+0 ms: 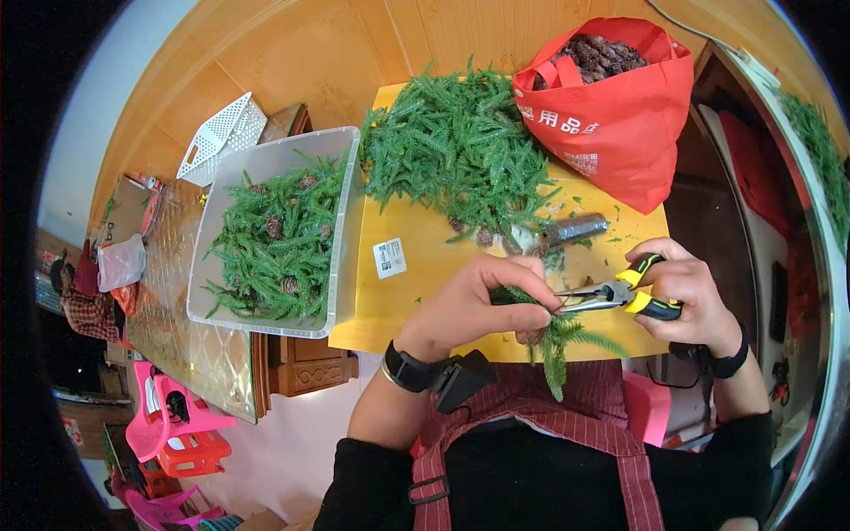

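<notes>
Here, a green artificial fir sprig (553, 341) is gripped for wiring.
Past the clear plastic bin (345, 265) on the yellow desk (425, 274), the sprig is pinched steady by the left hand (474, 305); yellow-handled pliers (620, 296) are squeezed in the right hand (686, 288), nose at its stem.
</notes>
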`<state>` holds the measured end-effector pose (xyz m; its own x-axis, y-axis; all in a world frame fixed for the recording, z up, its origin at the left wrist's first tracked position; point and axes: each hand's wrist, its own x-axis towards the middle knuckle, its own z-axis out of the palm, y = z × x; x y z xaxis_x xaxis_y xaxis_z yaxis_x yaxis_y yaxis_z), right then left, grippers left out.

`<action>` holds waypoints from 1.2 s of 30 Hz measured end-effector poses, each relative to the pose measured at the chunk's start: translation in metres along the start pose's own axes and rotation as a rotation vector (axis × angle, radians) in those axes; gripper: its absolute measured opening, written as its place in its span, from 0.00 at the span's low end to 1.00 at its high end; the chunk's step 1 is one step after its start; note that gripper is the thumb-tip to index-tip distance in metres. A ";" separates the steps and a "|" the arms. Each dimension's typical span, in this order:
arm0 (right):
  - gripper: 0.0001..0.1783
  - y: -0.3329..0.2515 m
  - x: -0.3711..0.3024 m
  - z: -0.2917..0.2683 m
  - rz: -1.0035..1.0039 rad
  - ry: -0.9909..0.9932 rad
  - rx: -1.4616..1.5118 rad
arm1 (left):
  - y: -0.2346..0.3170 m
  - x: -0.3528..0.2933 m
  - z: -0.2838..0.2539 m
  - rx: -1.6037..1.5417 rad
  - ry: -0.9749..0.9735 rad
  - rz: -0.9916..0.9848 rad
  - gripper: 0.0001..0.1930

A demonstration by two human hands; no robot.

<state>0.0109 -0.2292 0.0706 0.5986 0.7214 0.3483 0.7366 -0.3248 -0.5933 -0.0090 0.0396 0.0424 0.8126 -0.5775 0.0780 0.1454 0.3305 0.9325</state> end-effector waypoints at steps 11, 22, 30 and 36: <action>0.11 0.009 -0.009 0.003 -0.002 0.030 0.010 | -0.002 0.003 -0.002 0.040 -0.045 0.027 0.06; 0.12 -0.005 -0.011 0.009 0.117 0.089 0.000 | -0.004 -0.001 0.004 0.465 0.258 0.290 0.06; 0.11 0.003 0.000 -0.002 -0.013 0.019 0.017 | -0.005 0.000 -0.005 0.090 -0.100 0.061 0.06; 0.11 0.013 0.000 0.006 -0.089 0.032 0.065 | -0.008 0.004 0.000 -0.141 -0.123 -0.075 0.08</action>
<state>0.0192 -0.2297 0.0585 0.5426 0.7252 0.4240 0.7657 -0.2195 -0.6045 -0.0070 0.0349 0.0353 0.7226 -0.6885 0.0612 0.2872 0.3797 0.8794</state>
